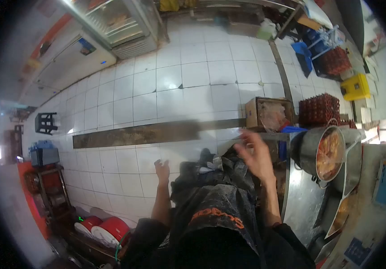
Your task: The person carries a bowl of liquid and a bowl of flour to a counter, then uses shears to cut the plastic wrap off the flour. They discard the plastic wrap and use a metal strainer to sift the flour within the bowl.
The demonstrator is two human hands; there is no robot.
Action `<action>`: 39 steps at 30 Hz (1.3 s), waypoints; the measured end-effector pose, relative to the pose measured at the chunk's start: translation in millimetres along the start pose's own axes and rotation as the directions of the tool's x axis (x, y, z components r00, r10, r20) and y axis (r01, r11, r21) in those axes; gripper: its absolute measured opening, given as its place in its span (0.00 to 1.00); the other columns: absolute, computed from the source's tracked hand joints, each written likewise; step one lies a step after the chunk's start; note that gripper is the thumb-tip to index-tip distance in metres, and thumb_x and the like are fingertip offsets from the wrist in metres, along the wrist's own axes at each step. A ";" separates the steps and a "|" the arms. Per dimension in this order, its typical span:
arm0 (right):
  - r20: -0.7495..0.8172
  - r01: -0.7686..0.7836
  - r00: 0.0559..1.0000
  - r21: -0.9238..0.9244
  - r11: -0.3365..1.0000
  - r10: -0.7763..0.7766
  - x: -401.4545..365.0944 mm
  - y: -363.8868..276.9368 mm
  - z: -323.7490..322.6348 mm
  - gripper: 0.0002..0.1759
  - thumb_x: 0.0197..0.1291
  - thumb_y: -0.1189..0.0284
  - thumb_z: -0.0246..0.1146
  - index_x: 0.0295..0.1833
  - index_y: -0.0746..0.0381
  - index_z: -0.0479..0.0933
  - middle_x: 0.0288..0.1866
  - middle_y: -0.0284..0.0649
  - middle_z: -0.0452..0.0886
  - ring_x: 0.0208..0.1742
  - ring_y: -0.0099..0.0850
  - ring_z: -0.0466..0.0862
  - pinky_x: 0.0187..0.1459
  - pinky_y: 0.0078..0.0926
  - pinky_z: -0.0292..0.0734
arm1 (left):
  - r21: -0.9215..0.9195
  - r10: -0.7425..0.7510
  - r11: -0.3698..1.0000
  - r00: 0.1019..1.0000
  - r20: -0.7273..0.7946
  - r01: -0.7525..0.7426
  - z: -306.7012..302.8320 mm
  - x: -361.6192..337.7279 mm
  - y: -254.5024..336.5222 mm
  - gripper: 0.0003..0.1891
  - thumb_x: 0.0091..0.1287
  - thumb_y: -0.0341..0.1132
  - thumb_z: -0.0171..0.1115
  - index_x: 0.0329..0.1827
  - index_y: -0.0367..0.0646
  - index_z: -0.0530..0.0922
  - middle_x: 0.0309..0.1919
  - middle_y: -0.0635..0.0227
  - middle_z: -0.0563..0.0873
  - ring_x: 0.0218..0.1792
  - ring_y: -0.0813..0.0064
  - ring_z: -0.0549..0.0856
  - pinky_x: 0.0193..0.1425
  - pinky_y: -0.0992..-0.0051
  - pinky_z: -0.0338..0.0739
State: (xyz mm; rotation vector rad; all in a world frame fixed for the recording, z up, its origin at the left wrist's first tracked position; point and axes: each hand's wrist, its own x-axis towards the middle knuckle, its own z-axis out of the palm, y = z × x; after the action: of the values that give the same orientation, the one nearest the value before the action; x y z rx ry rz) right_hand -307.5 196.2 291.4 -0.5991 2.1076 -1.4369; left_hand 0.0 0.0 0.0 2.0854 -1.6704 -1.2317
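I look down my own body at a white tiled floor. My left hand (162, 170) hangs low beside my dark apron (215, 210), fingers loosely apart, holding nothing. My right hand (256, 154) is raised in front of me and blurred by motion; its fingers are spread and empty. It is close to the edge of a steel counter (298, 197) and left of a large metal pot (329, 152) filled with orange-red food.
A cardboard box (269, 112) and stacked red egg trays (319, 110) stand on the floor beyond the counter. A floor drain strip (157, 132) crosses the tiles. Display fridges (116, 22) at top left, a black stool (46, 122) and red bowls (110, 228) at left.
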 end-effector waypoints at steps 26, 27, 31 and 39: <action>0.575 0.211 0.807 -0.492 0.844 0.134 246.8 36.6 -32.3 0.31 0.64 0.54 0.62 0.66 0.61 0.71 0.59 0.53 0.78 0.60 0.48 0.78 0.60 0.41 0.73 | 0.076 -0.155 0.986 0.987 0.038 0.151 83.6 97.4 86.3 0.31 0.54 0.43 0.72 0.57 0.32 0.72 0.52 0.46 0.81 0.54 0.51 0.81 0.56 0.58 0.77; 0.571 0.163 0.793 -0.534 0.830 0.213 258.0 32.8 -38.2 0.31 0.64 0.55 0.62 0.67 0.61 0.70 0.60 0.53 0.78 0.63 0.48 0.76 0.63 0.41 0.71 | -0.015 -0.170 0.985 0.984 0.057 0.171 83.5 92.9 97.8 0.30 0.53 0.42 0.71 0.55 0.31 0.73 0.51 0.47 0.80 0.54 0.51 0.80 0.59 0.60 0.74; 0.551 0.172 0.814 -0.531 0.830 0.183 314.8 39.0 -52.8 0.31 0.65 0.54 0.60 0.68 0.60 0.69 0.61 0.52 0.78 0.62 0.48 0.77 0.63 0.42 0.71 | 0.140 -0.154 0.982 0.964 0.218 0.125 113.0 138.6 76.6 0.34 0.50 0.42 0.71 0.57 0.30 0.72 0.51 0.43 0.80 0.54 0.49 0.80 0.59 0.58 0.75; 0.430 0.042 0.882 -0.482 0.875 0.194 438.9 51.9 -46.2 0.34 0.62 0.51 0.64 0.69 0.56 0.68 0.56 0.54 0.80 0.54 0.46 0.83 0.57 0.39 0.77 | 0.208 -0.163 0.969 0.980 0.115 0.137 177.7 206.0 171.6 0.28 0.53 0.43 0.70 0.50 0.30 0.76 0.48 0.44 0.82 0.51 0.52 0.82 0.55 0.59 0.76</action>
State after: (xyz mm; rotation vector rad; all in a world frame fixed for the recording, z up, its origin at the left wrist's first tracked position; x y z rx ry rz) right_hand -678.2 -23.9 183.8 -0.9288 2.0455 -0.6139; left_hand -243.9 -181.2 -105.5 2.3338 -1.7873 -1.3221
